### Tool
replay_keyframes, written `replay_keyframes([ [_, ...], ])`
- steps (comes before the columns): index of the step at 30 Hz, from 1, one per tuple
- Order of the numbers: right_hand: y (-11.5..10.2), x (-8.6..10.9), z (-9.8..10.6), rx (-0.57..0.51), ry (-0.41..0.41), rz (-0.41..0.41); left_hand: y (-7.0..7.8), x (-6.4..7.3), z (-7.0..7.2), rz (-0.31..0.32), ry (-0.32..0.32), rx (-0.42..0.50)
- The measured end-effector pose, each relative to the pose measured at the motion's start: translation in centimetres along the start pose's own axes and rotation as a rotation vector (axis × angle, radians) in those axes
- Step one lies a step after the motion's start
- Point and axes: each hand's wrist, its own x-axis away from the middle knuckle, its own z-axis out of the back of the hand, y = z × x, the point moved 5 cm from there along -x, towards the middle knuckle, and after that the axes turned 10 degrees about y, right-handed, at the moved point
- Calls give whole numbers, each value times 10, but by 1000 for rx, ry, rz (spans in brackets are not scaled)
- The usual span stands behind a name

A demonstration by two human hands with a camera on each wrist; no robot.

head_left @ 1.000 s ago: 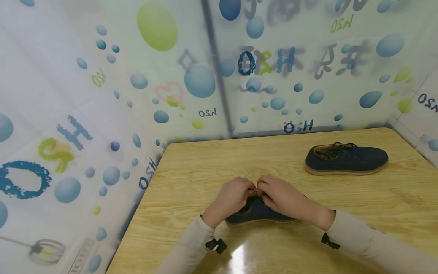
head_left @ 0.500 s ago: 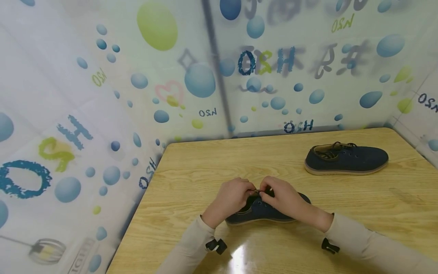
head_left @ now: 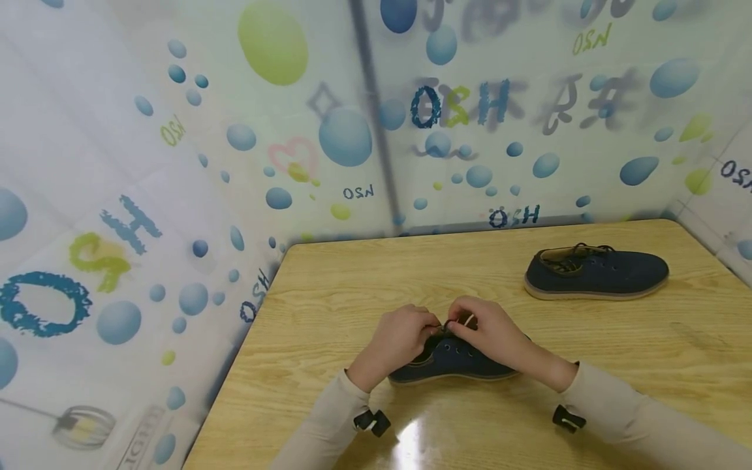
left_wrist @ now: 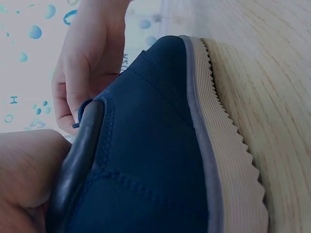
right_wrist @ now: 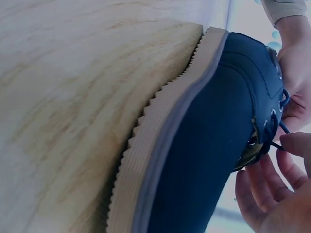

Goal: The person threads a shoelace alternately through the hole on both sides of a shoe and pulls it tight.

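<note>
A navy lace-up shoe (head_left: 461,360) with a pale ridged sole stands on the table, its toe to the right. Over its opening my left hand (head_left: 395,343) pinches at the shoelace near the top eyelets; its fingertips are partly hidden. My right hand (head_left: 492,331) holds a dark shoelace (right_wrist: 276,145) between thumb and index finger, just above the eyelets. In the right wrist view, the other fingers of that hand curve beneath the lace. The left wrist view shows the shoe's side and padded collar (left_wrist: 83,145) close up.
A matching navy shoe (head_left: 623,277) with its lace on top stands at the back right of the wooden table (head_left: 335,281). Behind and to the left hang white curtains (head_left: 499,176) printed with bubbles and letters.
My right hand has opened out slightly, its thumb and index finger now drawn together at the lace and a little farther right. My left hand has stayed nearly still.
</note>
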Motion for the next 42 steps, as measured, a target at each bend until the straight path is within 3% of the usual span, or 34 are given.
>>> replay_keyframes([
  [9,-6,-1,11,88,-44,125,-1,1,-1,-4,27,8],
  [16,-12,9,16,265,-270,227,-3,2,-2,-55,67,22],
  [23,-16,12,16,313,-249,243,2,6,0,-120,-56,-56],
  [28,-16,12,15,306,-263,240,3,5,-2,-132,-63,-123],
  [31,-15,13,14,304,-271,243,-1,4,1,-78,-68,-60],
  [35,-13,14,16,303,-272,234,-10,2,15,17,-40,90],
  [42,-13,14,14,308,-260,223,-27,3,49,231,77,472],
])
